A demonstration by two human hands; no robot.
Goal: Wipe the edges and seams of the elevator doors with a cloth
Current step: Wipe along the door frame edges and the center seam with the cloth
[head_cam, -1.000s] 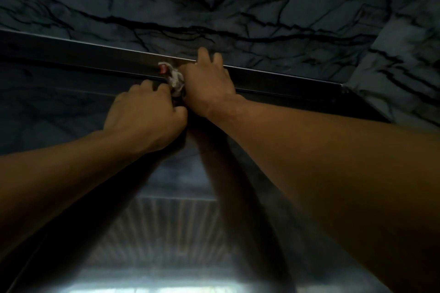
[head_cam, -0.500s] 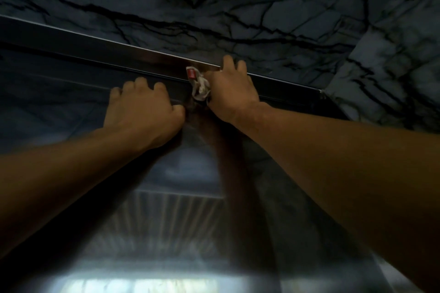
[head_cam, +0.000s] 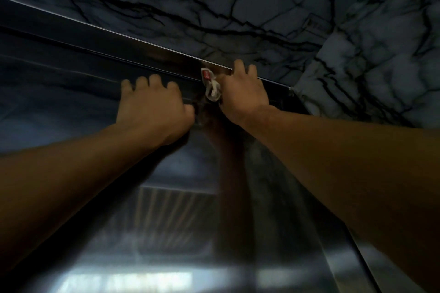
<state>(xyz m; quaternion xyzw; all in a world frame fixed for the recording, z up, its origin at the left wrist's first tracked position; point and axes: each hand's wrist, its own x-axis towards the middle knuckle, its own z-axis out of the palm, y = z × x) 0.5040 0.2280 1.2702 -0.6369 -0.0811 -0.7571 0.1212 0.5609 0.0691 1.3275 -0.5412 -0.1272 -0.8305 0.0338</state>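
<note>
I look up at the top of a shiny steel elevator door (head_cam: pixel 166 209). Its dark metal top frame (head_cam: pixel 100 40) runs across the view from upper left to right. My right hand (head_cam: pixel 242 93) grips a small white cloth (head_cam: pixel 212 85) with a red tag and presses it against the seam under the frame. My left hand (head_cam: pixel 154 112) rests on the door just left of the cloth, its fingers spread against the upper edge. Both arms reach up from the bottom of the view.
A marble wall (head_cam: pixel 214 2) with dark veins fills the space above the frame. A second marble face (head_cam: pixel 381 54) meets it at the right corner. The door surface reflects a slatted ceiling and a bright light low down.
Both hands have slid to the right along the top seam, the right hand carrying the cloth closer to the frame's right corner. The left hand's fingers have spread out more.
</note>
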